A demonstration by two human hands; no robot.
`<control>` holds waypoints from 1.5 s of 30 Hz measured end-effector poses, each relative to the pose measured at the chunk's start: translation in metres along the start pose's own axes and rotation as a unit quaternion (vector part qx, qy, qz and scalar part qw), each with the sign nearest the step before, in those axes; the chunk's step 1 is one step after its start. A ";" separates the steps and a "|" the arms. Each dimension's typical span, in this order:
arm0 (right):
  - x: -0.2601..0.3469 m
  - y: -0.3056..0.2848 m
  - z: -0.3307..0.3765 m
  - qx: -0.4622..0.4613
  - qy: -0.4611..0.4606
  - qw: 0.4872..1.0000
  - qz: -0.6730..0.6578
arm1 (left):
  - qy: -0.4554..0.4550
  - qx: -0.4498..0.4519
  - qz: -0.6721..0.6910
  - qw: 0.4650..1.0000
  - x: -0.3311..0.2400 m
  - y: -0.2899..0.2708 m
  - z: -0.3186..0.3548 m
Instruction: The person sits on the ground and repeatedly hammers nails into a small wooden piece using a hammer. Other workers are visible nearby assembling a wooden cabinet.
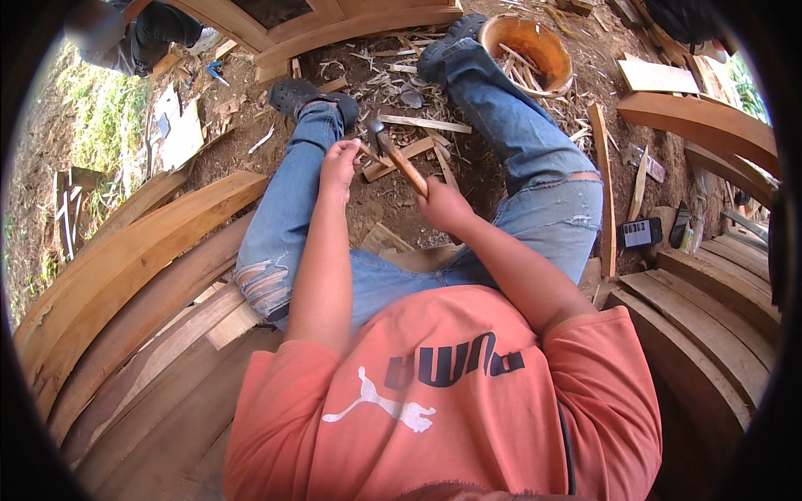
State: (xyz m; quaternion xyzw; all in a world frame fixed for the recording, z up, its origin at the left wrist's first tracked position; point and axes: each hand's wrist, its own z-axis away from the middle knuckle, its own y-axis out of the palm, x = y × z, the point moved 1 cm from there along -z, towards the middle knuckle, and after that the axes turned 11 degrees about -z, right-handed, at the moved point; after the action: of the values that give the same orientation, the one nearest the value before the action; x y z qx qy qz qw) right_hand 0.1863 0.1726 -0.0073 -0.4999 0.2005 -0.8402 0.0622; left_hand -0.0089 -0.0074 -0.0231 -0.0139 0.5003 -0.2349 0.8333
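Hammer (407, 171) gripped in my right hand (447, 209), my left (338, 167) pinching an unidentifiable slim piece (368, 152), I appear midway, wood scraps (424, 123) cut, hammering apparently unfinished.

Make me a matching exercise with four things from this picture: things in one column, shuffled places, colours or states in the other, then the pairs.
Things
1. hammer
2. bucket
3. jeans
4. T-shirt

Descriptions
A. blue, torn at the knees
B. gripped in the right hand
C. coral-coloured, with a dark and white print
D. holding wood strips

Pairs: 1-B, 2-D, 3-A, 4-C
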 end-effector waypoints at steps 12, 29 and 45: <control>0.003 0.002 -0.001 0.039 0.014 0.998 0.052 | -0.003 0.017 -0.030 0.999 0.009 -0.010 -0.009; -0.031 0.009 -0.009 0.004 0.018 0.998 0.055 | -0.023 -0.013 -0.025 0.999 0.000 -0.013 -0.006; 0.004 -0.012 -0.008 -0.016 0.020 1.000 -0.016 | -0.011 0.017 0.000 1.000 0.007 -0.009 -0.007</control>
State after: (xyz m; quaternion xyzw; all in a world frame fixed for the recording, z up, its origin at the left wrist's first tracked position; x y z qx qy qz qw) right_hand 0.1789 0.1844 -0.0024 -0.4871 0.2071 -0.8476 0.0367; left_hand -0.0157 -0.0162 -0.0299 -0.0023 0.4870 -0.2436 0.8387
